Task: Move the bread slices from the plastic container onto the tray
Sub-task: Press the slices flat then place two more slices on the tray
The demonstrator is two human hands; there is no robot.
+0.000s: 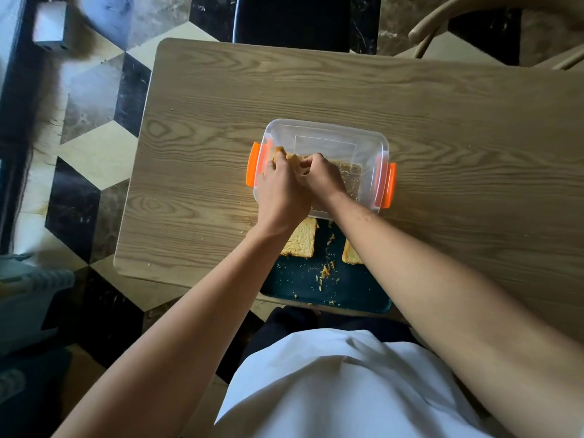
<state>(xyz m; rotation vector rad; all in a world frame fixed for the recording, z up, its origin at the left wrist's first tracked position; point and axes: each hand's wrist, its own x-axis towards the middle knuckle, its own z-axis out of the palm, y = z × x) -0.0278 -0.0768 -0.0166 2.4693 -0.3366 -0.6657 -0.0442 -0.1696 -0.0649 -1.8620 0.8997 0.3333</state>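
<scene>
A clear plastic container (328, 134) with orange side clips sits mid-table. Both hands reach into its left half. My left hand (281, 191) and my right hand (322, 177) pinch a bread slice (289, 157) that stands tilted against the left wall. More bread (350, 175) lies flat on the container's floor to the right of my hands. Nearer to me lies a dark teal tray (316, 286) strewn with crumbs. Two slices rest at its far end: one on the left (301, 240), one on the right (350, 256) partly hidden by my right forearm.
The wooden table (442, 121) spreads bare around the container, with scattered crumbs. A dark chair back (294, 23) stands at the far edge, and a curved wooden chair (474, 23) at the far right. Patterned floor lies to the left.
</scene>
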